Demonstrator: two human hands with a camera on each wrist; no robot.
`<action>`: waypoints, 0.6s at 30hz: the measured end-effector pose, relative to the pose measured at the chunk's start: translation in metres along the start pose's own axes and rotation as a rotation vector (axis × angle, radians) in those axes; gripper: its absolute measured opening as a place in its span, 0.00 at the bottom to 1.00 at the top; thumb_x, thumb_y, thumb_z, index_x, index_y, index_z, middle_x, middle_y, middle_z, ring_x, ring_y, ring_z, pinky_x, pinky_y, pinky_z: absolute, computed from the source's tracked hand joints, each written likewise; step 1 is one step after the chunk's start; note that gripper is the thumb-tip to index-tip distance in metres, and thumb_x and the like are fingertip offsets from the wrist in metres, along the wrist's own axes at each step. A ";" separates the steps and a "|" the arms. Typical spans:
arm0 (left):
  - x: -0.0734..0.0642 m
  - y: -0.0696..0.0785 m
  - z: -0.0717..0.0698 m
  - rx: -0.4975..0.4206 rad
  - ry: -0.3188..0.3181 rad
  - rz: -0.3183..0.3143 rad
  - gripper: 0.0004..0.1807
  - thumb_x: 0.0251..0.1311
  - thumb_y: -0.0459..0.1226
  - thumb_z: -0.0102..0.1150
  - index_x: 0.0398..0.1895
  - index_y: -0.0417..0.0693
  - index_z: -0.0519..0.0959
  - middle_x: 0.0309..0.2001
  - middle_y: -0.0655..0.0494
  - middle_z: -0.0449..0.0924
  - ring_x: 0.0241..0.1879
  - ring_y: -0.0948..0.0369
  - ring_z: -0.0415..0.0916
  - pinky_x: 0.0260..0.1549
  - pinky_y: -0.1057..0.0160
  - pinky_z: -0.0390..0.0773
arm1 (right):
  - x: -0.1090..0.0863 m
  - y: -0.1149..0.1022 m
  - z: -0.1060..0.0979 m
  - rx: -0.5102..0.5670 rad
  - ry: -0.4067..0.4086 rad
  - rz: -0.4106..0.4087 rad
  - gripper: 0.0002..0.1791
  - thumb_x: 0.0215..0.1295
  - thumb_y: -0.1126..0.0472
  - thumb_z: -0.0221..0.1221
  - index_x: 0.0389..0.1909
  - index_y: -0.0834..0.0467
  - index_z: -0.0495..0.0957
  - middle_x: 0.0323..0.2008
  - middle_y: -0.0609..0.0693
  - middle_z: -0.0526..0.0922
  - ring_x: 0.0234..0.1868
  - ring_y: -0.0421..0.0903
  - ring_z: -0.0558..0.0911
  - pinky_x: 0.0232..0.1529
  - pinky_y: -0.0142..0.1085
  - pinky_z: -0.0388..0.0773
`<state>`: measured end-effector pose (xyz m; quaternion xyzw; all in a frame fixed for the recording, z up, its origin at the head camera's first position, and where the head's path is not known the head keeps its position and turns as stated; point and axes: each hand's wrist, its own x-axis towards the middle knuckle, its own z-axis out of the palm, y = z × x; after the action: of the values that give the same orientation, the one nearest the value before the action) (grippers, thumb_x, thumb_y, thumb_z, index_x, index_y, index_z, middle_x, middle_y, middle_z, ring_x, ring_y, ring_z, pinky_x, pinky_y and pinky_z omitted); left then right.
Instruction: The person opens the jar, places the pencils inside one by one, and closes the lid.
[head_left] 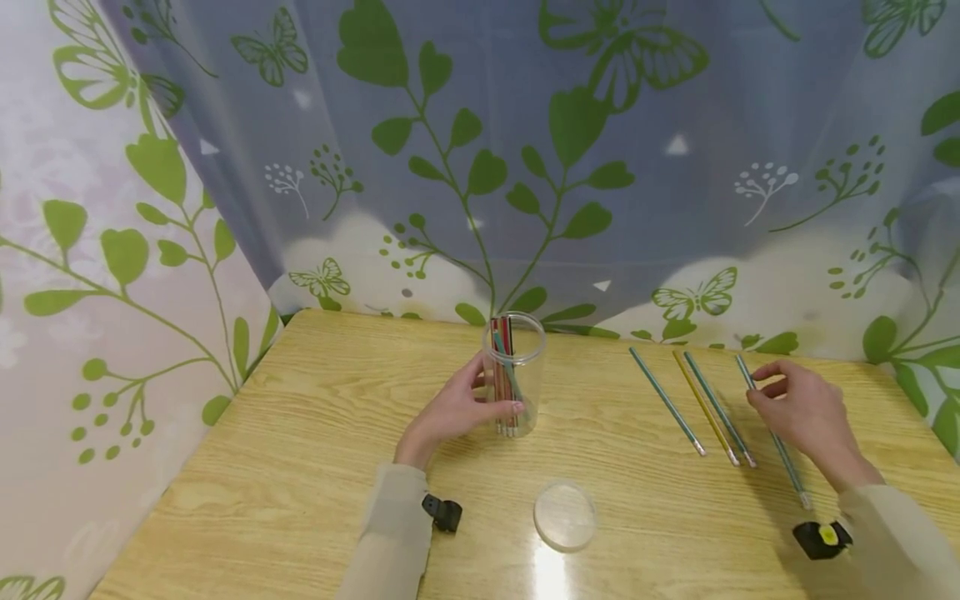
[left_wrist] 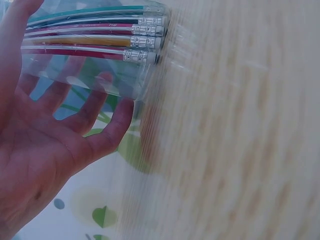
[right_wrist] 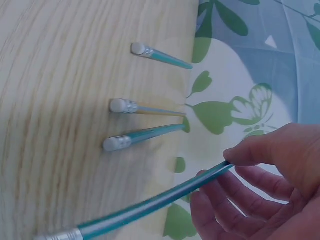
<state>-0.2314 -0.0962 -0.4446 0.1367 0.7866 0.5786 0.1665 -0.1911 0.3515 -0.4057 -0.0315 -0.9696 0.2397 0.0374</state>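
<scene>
My left hand (head_left: 452, 410) grips a clear plastic jar (head_left: 531, 379) standing upright on the table, thumb across its front and fingers round the back. Inside the jar, several pencils (left_wrist: 90, 27) lean against one side, their eraser ends at the bottom; red, teal and yellow-orange ones show. At the far right, my right hand (head_left: 806, 410) pinches a teal pencil (right_wrist: 145, 204) between thumb and fingertips, close to the end away from its eraser. Left of that hand lie a teal pencil (head_left: 722, 408), a yellow pencil (head_left: 707, 407) and another teal pencil (head_left: 666, 400), erasers toward me.
A round clear lid (head_left: 566, 517) lies on the wooden table (head_left: 300, 433), in front of the jar. Behind the table's back edge hangs a leaf-and-butterfly curtain (head_left: 495, 233), with another patterned curtain (head_left: 112, 333) along the left.
</scene>
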 end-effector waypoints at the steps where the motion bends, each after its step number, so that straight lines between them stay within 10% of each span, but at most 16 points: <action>1: 0.000 0.000 0.000 -0.002 0.000 0.000 0.47 0.55 0.52 0.76 0.74 0.86 0.59 0.72 0.50 0.67 0.70 0.43 0.70 0.61 0.40 0.77 | -0.001 -0.001 -0.001 -0.002 0.008 -0.004 0.19 0.71 0.59 0.58 0.53 0.69 0.75 0.43 0.71 0.85 0.32 0.58 0.85 0.43 0.61 0.71; 12: 0.001 -0.001 0.000 0.000 -0.006 0.004 0.45 0.57 0.52 0.75 0.75 0.85 0.59 0.71 0.50 0.68 0.69 0.42 0.71 0.61 0.41 0.78 | -0.009 -0.016 -0.010 0.004 0.067 -0.034 0.20 0.71 0.60 0.58 0.58 0.69 0.74 0.44 0.70 0.85 0.37 0.64 0.86 0.46 0.62 0.69; 18: 0.001 -0.001 0.000 0.008 -0.003 0.008 0.45 0.57 0.52 0.75 0.74 0.85 0.60 0.72 0.50 0.67 0.70 0.43 0.69 0.62 0.40 0.77 | -0.014 -0.030 -0.016 0.033 0.120 -0.064 0.21 0.71 0.60 0.59 0.59 0.67 0.74 0.44 0.69 0.85 0.40 0.66 0.88 0.26 0.40 0.78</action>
<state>-0.2321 -0.0962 -0.4461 0.1413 0.7882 0.5759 0.1648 -0.1775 0.3310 -0.3780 -0.0141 -0.9621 0.2519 0.1039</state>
